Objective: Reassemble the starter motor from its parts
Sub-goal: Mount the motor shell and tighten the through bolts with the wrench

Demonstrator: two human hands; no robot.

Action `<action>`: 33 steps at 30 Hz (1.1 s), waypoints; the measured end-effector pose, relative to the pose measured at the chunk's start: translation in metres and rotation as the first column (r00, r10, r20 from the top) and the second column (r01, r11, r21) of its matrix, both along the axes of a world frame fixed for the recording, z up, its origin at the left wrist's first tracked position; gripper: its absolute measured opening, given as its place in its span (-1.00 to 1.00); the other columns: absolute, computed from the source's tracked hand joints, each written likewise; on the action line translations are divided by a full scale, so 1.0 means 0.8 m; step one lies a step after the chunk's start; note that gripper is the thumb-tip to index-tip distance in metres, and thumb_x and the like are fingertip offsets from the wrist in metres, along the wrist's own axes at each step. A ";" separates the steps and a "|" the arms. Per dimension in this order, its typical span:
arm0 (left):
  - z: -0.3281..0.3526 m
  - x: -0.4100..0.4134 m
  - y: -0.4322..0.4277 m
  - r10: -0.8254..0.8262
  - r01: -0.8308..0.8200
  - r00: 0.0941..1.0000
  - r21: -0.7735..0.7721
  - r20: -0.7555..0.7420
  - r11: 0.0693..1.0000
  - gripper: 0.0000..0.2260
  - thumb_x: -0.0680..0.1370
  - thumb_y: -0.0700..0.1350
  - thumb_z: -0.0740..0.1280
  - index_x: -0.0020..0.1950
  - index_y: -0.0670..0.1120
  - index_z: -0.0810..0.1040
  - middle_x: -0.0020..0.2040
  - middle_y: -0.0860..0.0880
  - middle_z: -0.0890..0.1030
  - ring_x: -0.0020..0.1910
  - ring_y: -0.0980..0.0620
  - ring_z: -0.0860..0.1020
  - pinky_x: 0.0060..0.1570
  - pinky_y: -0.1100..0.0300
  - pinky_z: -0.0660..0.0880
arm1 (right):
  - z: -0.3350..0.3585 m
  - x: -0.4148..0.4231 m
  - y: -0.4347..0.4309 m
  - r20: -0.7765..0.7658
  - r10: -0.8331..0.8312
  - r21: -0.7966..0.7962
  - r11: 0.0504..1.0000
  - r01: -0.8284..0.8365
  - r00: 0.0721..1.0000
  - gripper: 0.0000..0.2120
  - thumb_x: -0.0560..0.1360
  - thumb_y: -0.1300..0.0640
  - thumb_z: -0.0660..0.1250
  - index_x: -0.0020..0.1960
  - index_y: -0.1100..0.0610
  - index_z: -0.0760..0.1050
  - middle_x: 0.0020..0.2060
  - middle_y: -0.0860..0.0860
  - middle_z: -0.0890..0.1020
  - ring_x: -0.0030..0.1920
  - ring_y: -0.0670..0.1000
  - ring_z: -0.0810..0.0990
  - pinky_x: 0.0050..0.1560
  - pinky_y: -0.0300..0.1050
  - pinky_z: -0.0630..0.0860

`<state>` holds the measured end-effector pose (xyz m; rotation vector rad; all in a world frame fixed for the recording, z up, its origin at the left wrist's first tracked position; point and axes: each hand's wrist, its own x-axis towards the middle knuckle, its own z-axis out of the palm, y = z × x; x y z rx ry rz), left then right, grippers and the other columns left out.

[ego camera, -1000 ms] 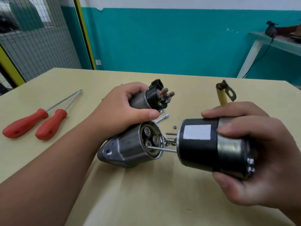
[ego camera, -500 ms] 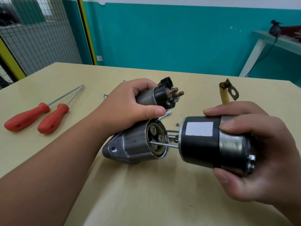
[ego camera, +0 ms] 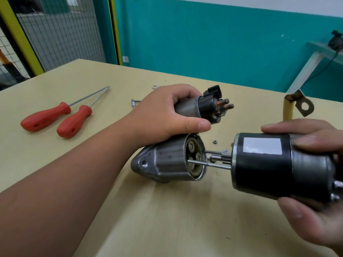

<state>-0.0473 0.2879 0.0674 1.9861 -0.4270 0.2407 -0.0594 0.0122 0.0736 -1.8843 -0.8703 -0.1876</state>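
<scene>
Silver cast metal is forming the nose housing [ego camera: 167,162] of the starter, which is lying on its side with its open end facing right and small planetary gears [ego camera: 193,156] showing inside. Above it, joined to it, the solenoid [ego camera: 202,106] is carrying a black plastic cap and two copper terminal studs. The left hand [ego camera: 167,114] is wrapping around the solenoid body, fingers over the top and thumb pressing underneath, so that the housing is hanging just above the table [ego camera: 167,219] or resting lightly on it; I cannot tell which.

Facing it, the black motor body [ego camera: 263,164] is wearing a white rectangular label and a bare metal end cap at the far right. The right hand [ego camera: 315,182] is grasping it, fingers curling over the top and thumb below. Thin through-bolts and the toothed armature shaft [ego camera: 219,160] are poking out of its left face, their tips reaching into the mouth of the housing, with a gap remaining between the two casings.

A yellow-sleeved lead with a ring terminal [ego camera: 297,106] is standing up behind the right hand. A small nut [ego camera: 215,141] is lying on the table between the parts. Two red-handled screwdrivers [ego camera: 59,117] are lying side by side well to the left, and a small bolt [ego camera: 134,103] is sitting behind the left wrist.
</scene>
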 end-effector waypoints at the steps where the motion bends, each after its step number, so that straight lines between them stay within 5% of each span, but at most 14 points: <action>1: 0.000 0.000 0.000 -0.002 0.002 1.000 0.001 0.004 1.000 -0.69 0.26 0.23 0.53 -0.06 0.19 0.64 -0.17 0.22 0.66 -0.17 0.21 0.61 -0.12 0.31 0.53 | 0.000 0.005 0.005 0.021 -0.046 -0.071 0.996 0.048 0.999 -0.45 0.67 0.02 0.26 0.11 0.60 0.45 -0.24 -0.31 0.70 -0.11 -0.45 0.61 -0.04 -0.57 0.43; 5: 0.000 0.001 -0.001 -0.007 0.007 1.000 0.007 0.013 1.000 -0.67 0.26 0.25 0.53 -0.05 0.18 0.64 -0.16 0.20 0.65 -0.16 0.19 0.61 -0.12 0.32 0.51 | -0.003 -0.020 0.015 0.197 -0.033 -0.079 0.996 0.050 0.980 -0.24 0.63 -0.26 0.25 0.10 0.53 0.36 0.16 0.19 0.55 0.27 -0.32 0.52 0.24 -0.45 0.38; 8: 0.000 0.000 -0.001 -0.015 0.015 1.000 0.008 0.018 1.000 -0.66 0.26 0.25 0.52 -0.05 0.17 0.64 -0.16 0.22 0.65 -0.18 0.21 0.60 -0.15 0.35 0.49 | -0.014 -0.026 0.012 0.202 -0.002 -0.045 0.999 0.011 0.979 -0.29 0.59 -0.26 0.30 0.13 0.45 0.32 0.15 0.30 0.54 0.31 -0.14 0.54 0.27 -0.35 0.40; 10: 0.001 0.000 -0.001 -0.019 0.019 1.000 0.014 0.018 1.000 -0.66 0.25 0.25 0.52 -0.05 0.18 0.64 -0.17 0.24 0.65 -0.19 0.23 0.60 -0.17 0.38 0.47 | -0.011 -0.021 0.015 0.137 -0.030 0.002 1.000 0.030 0.990 -0.31 0.58 -0.21 0.36 0.13 0.47 0.34 0.13 0.26 0.58 0.27 -0.16 0.58 0.24 -0.36 0.42; 13: 0.002 -0.002 -0.001 -0.029 0.029 0.999 0.017 0.022 0.999 -0.66 0.26 0.25 0.52 -0.05 0.17 0.63 -0.19 0.26 0.65 -0.20 0.25 0.60 -0.17 0.40 0.46 | -0.007 0.003 0.008 0.017 -0.048 -0.026 0.998 0.048 0.999 -0.56 0.63 0.22 0.30 0.14 0.67 0.40 -0.24 -0.12 0.72 -0.07 -0.41 0.63 -0.02 -0.54 0.44; 18: 0.003 -0.003 -0.002 -0.043 0.042 0.999 0.044 0.032 0.998 -0.67 0.24 0.25 0.52 -0.05 0.20 0.62 -0.19 0.28 0.65 -0.20 0.27 0.59 -0.17 0.42 0.46 | -0.009 -0.023 0.012 0.241 -0.013 -0.086 0.996 0.035 0.970 -0.30 0.61 -0.27 0.28 0.13 0.44 0.33 0.15 0.26 0.55 0.30 -0.21 0.53 0.27 -0.37 0.40; 23: 0.003 -0.004 -0.003 -0.056 0.053 0.998 0.064 0.039 0.997 -0.65 0.24 0.26 0.53 -0.04 0.20 0.62 -0.16 0.27 0.66 -0.17 0.25 0.61 -0.15 0.39 0.47 | -0.013 -0.019 0.005 0.339 0.090 -0.111 0.992 -0.055 0.936 -0.36 0.61 -0.24 0.29 0.13 0.39 0.33 0.11 0.33 0.54 0.32 -0.10 0.54 0.29 -0.31 0.41; 27: 0.004 -0.005 -0.003 -0.066 0.064 0.997 0.046 0.037 0.997 -0.65 0.24 0.25 0.53 -0.05 0.20 0.62 -0.17 0.28 0.64 -0.18 0.25 0.60 -0.15 0.39 0.46 | -0.035 -0.020 0.007 0.332 0.120 0.024 0.990 -0.136 0.936 -0.59 0.55 -0.18 0.39 0.19 0.05 0.35 0.19 0.28 0.56 0.25 0.24 0.58 0.16 0.11 0.54; 33: 0.004 -0.007 -0.006 -0.066 0.060 0.996 0.094 0.059 0.994 -0.65 0.24 0.27 0.55 -0.03 0.25 0.62 -0.11 0.25 0.68 -0.12 0.20 0.64 -0.11 0.34 0.52 | -0.041 -0.021 0.014 0.270 0.096 0.068 0.991 -0.119 0.958 -0.60 0.51 -0.15 0.44 0.23 0.00 0.43 0.21 0.19 0.58 0.29 0.25 0.57 0.15 0.28 0.55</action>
